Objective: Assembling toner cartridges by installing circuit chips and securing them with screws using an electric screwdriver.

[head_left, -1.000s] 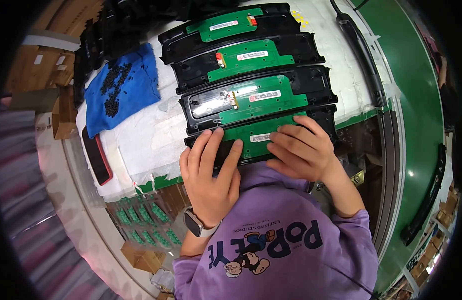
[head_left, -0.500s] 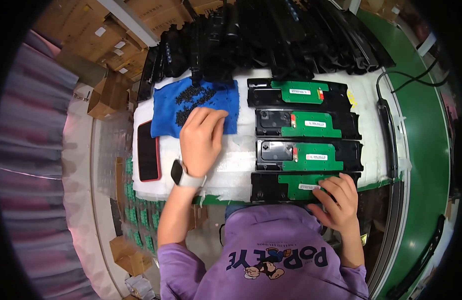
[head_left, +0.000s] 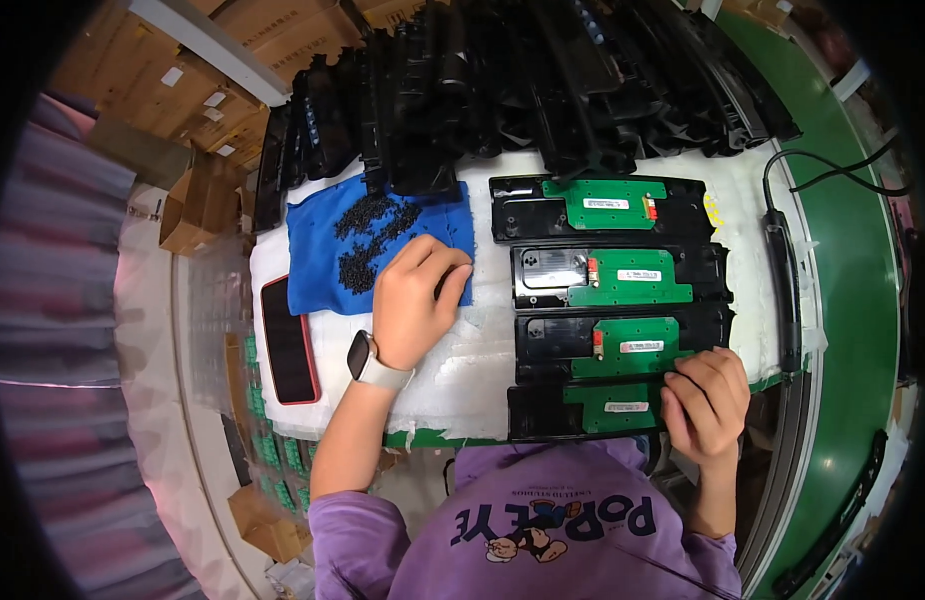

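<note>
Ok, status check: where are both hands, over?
Left hand on the blue cloth, fingers curled at the black screws. Right hand resting on nearest black panel. Phone beside cloth, clear.

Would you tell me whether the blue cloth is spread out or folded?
Spread out: the blue cloth lies flat on the white table, small black screws scattered on it.

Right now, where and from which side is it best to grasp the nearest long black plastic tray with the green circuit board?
Probably by its bare left end: the nearest long black plastic tray lies flat at the table's front edge, the right hand covers its right end, and the green circuit board sits mid-right. Come from the left, pinching the front and back edges.
</note>
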The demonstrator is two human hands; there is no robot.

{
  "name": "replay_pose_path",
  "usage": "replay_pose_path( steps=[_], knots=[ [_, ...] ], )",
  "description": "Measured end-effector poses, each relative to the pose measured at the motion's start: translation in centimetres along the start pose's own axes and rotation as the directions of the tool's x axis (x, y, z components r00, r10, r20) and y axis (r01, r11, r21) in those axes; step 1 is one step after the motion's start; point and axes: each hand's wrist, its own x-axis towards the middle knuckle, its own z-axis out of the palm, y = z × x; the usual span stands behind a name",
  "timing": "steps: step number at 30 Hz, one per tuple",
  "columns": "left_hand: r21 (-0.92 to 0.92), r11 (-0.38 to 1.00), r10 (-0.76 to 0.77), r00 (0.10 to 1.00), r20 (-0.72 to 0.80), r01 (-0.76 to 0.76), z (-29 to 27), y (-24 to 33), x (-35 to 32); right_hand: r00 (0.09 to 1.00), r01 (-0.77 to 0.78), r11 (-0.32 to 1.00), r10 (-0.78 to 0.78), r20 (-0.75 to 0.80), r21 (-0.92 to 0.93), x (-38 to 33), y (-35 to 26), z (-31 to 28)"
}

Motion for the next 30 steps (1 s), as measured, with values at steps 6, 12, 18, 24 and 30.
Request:
replay_pose_path(
  steps=[6,12,18,24,30],
  knots=[
    [0.08,0.997,0.035,0.985,-0.168,-0.022,-0.2,-0.2,1.4,1.0,0.019,1.0,-0.019,-0.005,0.001,0.8,0.6,-0.2],
    [0.296,0.955,0.045,0.993,-0.108,-0.011,0.6,-0.9,2.3,0.999,0.001,1.0,-0.002,-0.038,-0.03,0.7,1.7,-1.3],
    [0.32,0.947,0.04,0.989,-0.144,0.008,1.3,-0.2,2.2,0.978,-0.164,0.964,0.13,-0.165,-0.211,-0.2,4.1,-3.7],
    [0.14,0.99,0.029,0.97,-0.239,0.005,0.1,0.4,1.2,0.728,-0.607,0.551,0.675,-0.122,-0.572,-1.1,9.6,-4.7],
    [-0.133,0.99,0.034,0.996,-0.084,-0.045,-0.4,2.6,1.5,0.642,-0.707,0.584,0.766,-0.018,-0.399,-2.2,14.7,-5.2]
  ],
)
